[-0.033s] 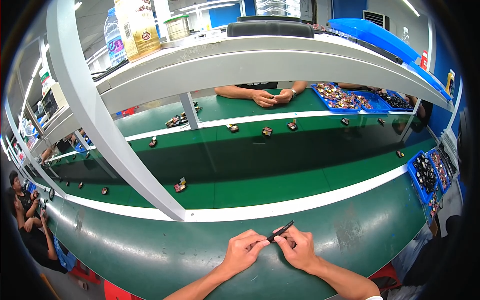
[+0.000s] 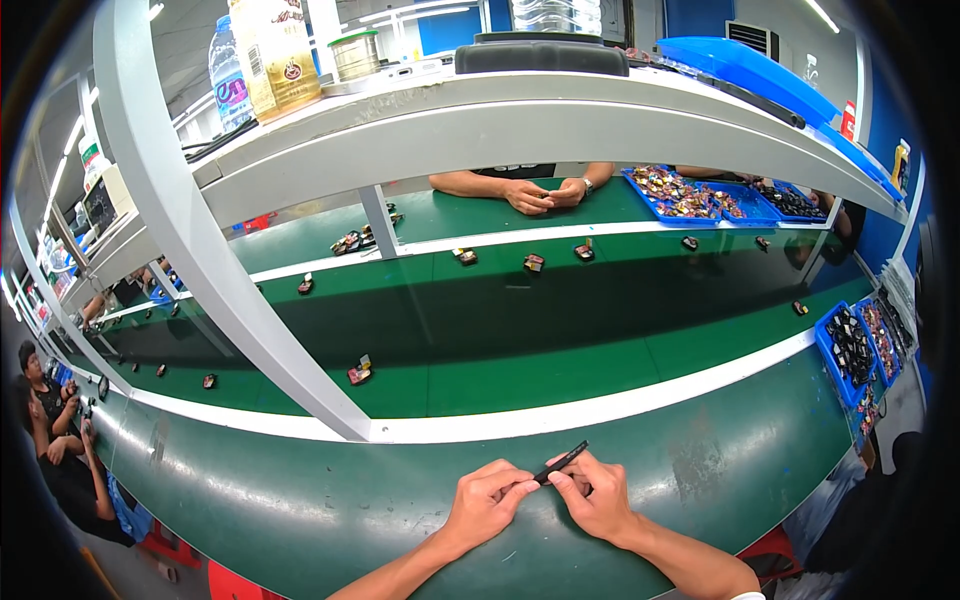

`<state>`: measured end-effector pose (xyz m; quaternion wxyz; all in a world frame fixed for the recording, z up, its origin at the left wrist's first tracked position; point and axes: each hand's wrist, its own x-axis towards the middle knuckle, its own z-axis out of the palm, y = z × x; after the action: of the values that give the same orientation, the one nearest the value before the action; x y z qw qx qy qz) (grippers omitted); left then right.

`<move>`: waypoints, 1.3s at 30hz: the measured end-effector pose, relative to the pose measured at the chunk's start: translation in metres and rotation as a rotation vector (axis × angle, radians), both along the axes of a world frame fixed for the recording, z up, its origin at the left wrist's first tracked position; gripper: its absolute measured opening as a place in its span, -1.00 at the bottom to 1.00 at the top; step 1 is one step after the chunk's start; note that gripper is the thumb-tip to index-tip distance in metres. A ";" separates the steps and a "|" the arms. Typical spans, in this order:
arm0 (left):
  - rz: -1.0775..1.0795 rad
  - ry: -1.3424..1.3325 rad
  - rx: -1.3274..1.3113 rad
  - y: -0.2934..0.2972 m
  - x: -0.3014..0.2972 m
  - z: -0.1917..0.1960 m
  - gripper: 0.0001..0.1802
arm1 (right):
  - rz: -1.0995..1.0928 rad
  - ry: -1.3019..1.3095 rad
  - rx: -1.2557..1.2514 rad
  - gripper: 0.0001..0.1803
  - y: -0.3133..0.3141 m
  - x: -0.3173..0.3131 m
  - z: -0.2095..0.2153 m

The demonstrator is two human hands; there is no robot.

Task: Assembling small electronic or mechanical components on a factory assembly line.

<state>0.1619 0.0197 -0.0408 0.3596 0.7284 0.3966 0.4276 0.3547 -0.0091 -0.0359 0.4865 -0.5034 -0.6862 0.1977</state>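
Observation:
Over the near green worktop (image 2: 330,500), my left hand (image 2: 488,505) and my right hand (image 2: 602,503) come together on a slim black pen-shaped object (image 2: 568,461). Its lower end sits in a pinch of my left thumb and fingers. Farther along, my right thumb and fingers close on the same piece. The upper end sticks out past my right fingers, tilted up to the right, with faint light markings. My fingers partly cover it, so its exact kind does not show. Both hands are slightly above or resting near the worktop; I cannot tell which.
Beyond a white rail, a green conveyor belt (image 2: 520,390) carries small dark-and-red parts (image 2: 360,370). Blue trays (image 2: 845,350) of parts stand at the right. A grey post (image 2: 230,260) and overhead shelf (image 2: 540,125) frame the view. Across the belt are another person's hands (image 2: 545,196); more people sit at the left.

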 end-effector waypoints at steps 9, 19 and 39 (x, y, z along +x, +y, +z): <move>-0.087 0.038 0.100 0.003 -0.002 -0.004 -0.94 | 0.117 0.403 -0.176 -0.80 -0.003 -0.002 0.001; -0.070 -0.003 0.033 -0.002 0.000 0.001 -0.88 | 0.119 0.690 -0.348 -0.88 0.001 0.005 -0.002; 0.120 -0.203 -0.226 0.002 -0.002 0.005 -0.81 | -0.137 0.482 0.066 -0.88 0.013 0.020 0.005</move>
<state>0.1597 0.0215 -0.0356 0.4512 0.6116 0.4465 0.4722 0.3742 0.0040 -0.0313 0.6647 -0.4706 -0.5207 0.2561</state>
